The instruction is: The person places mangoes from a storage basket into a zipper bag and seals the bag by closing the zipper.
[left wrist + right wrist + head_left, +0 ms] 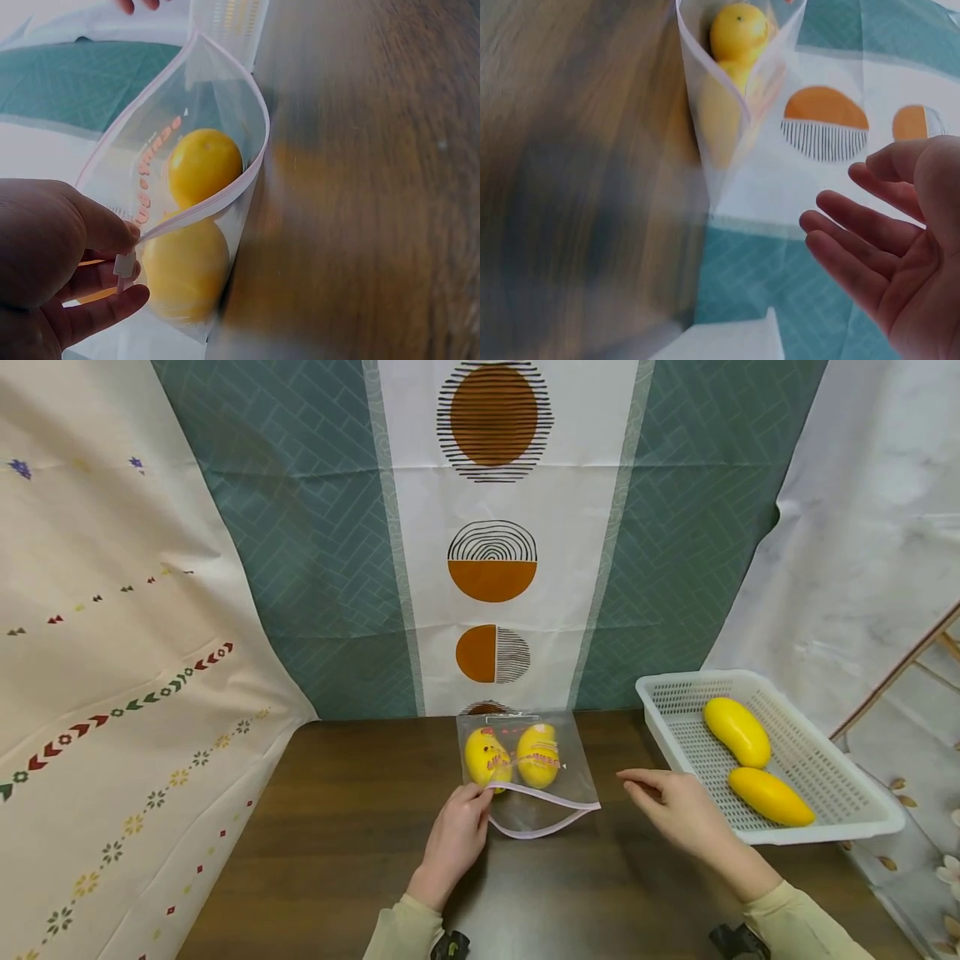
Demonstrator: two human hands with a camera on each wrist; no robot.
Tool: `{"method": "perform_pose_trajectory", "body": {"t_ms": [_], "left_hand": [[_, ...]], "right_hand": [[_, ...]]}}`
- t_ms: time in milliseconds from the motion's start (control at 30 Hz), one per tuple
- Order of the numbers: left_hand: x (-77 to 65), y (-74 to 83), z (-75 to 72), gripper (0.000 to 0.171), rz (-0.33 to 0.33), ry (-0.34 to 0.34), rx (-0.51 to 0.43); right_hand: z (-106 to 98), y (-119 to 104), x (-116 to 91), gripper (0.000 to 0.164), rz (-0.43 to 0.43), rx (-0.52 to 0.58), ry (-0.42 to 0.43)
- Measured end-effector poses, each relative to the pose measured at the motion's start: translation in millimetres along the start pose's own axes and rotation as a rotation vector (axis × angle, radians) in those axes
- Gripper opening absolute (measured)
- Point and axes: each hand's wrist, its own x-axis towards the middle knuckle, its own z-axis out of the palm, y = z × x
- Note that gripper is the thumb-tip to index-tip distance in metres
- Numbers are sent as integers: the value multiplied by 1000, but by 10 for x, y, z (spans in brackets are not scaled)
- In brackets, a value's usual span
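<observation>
A clear zip bag (576,772) with pink lettering lies on the brown table, its pink-edged mouth gaping toward me. Inside it are two yellow mangoes (537,762), side by side. My left hand (455,833) pinches the left corner of the bag's mouth, where a small white slider (124,265) shows between thumb and fingers in the left wrist view. Between the bag and the white basket, my right hand (682,810) hovers with nothing in it, fingers loosely bent and thumb near the index finger.
On the right stands the white plastic basket (847,834), holding two more yellow mangoes (771,796). A patterned green and white cloth (345,568) hangs behind the table (345,843). Light cloths drape down the left and right sides.
</observation>
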Motion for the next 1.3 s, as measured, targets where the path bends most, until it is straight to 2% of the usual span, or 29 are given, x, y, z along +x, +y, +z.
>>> {"method": "perform_pose_trajectory", "body": {"t_ms": [300, 467, 700, 867, 1033, 1100, 1300], "left_hand": [[29, -15, -14, 26, 9, -5, 2], [43, -50, -5, 27, 16, -7, -1], [39, -92, -45, 25, -17, -14, -18], [33, -114, -52, 27, -47, -34, -24], [38, -116, -50, 27, -40, -37, -31], [43, -117, -52, 27, -34, -31, -32], [42, -130, -64, 26, -40, -25, -36]], "right_hand": [[-154, 234, -87, 22, 121, -12, 26], [-204, 306, -129, 23, 153, -34, 38], [-308, 422, -119, 30, 209, -49, 31], [-428, 564, -109, 28, 215, -63, 93], [-532, 798, -134, 27, 251, -82, 129], [-575, 907, -147, 29, 278, -99, 126], [-699, 1191, -194, 40, 359, -157, 40]]}}
